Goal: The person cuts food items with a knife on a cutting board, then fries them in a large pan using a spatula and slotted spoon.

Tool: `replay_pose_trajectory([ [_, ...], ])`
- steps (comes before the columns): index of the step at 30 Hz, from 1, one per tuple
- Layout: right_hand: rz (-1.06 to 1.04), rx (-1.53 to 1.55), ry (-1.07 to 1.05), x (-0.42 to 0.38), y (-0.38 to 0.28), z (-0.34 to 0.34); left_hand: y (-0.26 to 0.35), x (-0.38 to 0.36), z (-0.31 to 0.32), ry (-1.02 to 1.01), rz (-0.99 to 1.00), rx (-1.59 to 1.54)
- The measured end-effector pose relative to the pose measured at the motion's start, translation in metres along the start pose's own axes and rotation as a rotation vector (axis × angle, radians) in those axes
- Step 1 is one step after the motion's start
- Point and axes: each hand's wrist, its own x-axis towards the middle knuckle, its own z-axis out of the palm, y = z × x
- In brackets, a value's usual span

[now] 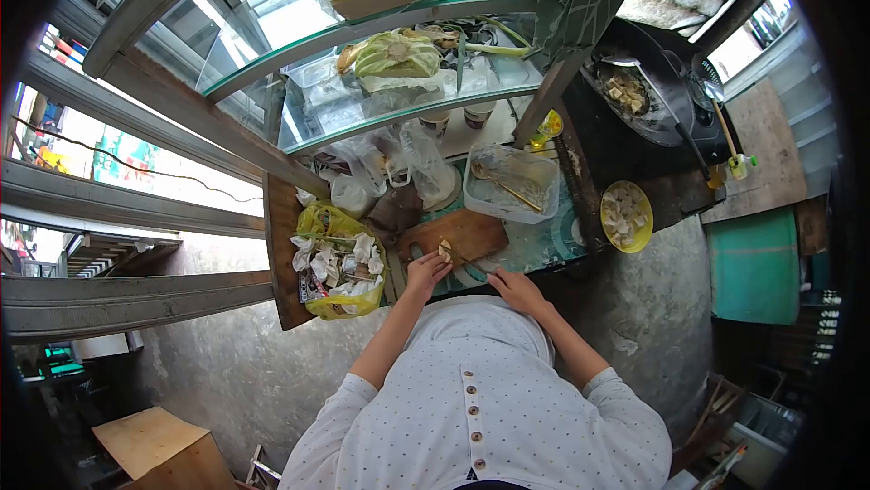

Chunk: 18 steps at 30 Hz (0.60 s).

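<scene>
At the centre of the frame, a small pale piece of food (445, 251) was held over the left part of a wooden cutting board (480, 232). It was pinched by the left hand (430, 275), with the fingers nearly closed on it. By the right hand (517, 291), just right of centre, what appeared to be a knife (478, 266) was grasped in curled fingers, its blade directed up and left; whether the piece was touched by the edge could not be told at this size.

For a clean cut, the piece was best steadied against the board, with the left fingertips tucked back and the blade drawn in short, even strokes. The board needed to be kept from sliding on the counter (548, 252), as a slip toward the fingers seemed the chief risk. Elbow room was limited by the clear plastic container (548, 177) just beyond the board, while scraps could be dropped in the yellow bag (349, 311) at left of centre
</scene>
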Motion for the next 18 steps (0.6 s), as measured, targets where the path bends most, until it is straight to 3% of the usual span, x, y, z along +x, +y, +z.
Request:
replay_pose_trajectory([
  [6, 0.037, 0.028, 0.026, -0.002, -0.002, 0.0, -0.002, 0.003, -0.001, 0.013, 0.018, -0.029],
  [8, -0.066, -0.028, 0.292, 0.005, 0.003, 0.01, -0.003, 0.0, 0.002, 0.048, 0.048, 0.006],
  [12, -0.152, -0.067, 0.317, 0.024, -0.012, 0.007, -0.006, -0.006, 0.007, 0.083, 0.09, 0.053],
  [15, -0.33, -0.082, 0.448, 0.026, -0.02, -0.01, -0.005, -0.005, 0.006, 0.08, 0.085, 0.045],
  [17, -0.257, -0.078, 0.613, 0.017, -0.02, -0.056, -0.005, -0.005, 0.004, 0.067, 0.086, 0.026],
  [18, -0.264, -0.225, 0.846, 0.016, -0.012, -0.09, -0.004, -0.004, 0.004, 0.061, 0.082, 0.006],
])
